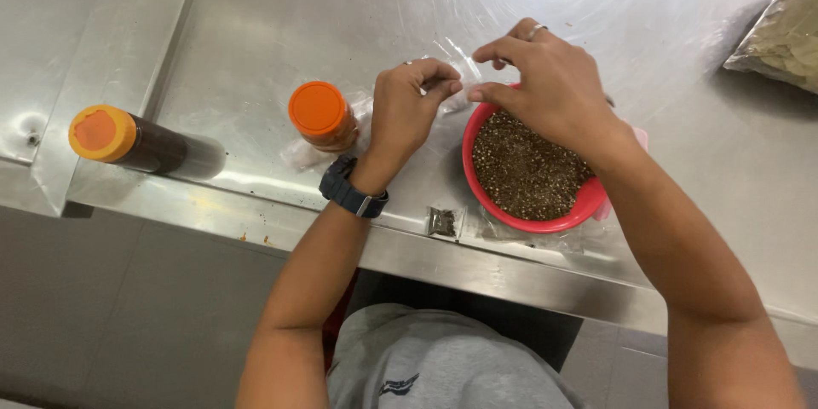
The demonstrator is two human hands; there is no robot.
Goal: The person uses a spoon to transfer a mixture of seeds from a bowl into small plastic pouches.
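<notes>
Stainless steel fills nearly the whole view: a brushed worktop [281, 17] with a folded front lip, grey floor below it, and the person's grey-clad lap at the near edge.

Nearest on the lip lies a small clear sachet [442, 221] with a pinch of dark grains in it, flat and apart from both hands, set aside as if already dealt with. Just beside it to the right sits a red plastic bowl [588, 204], filled with brown peppercorn-like seeds [524, 170]; it stands on a crumpled clear sheet, close under the hands so that anything dropped falls back into it.

Over the bowl's far left rim the two hands meet. The left hand [405, 111], with a dark watch at the wrist, has its grip pressed together, thumb against fingers, pinching the edge of a small clear plastic bag [456, 77]. The right hand [550, 89], a ring on one finger, pinches the same bag from the other side, fingertips closed on the film. Whether the bag holds seeds I cannot tell; it is mostly hidden.

Left of the hands stands a jar with an orange lid [319, 112], upright. Further left a dark bottle with an orange cap [128, 141] lies on its side. Far right, a clear bag of pale dried leaves [780, 34] rests well apart.
</notes>
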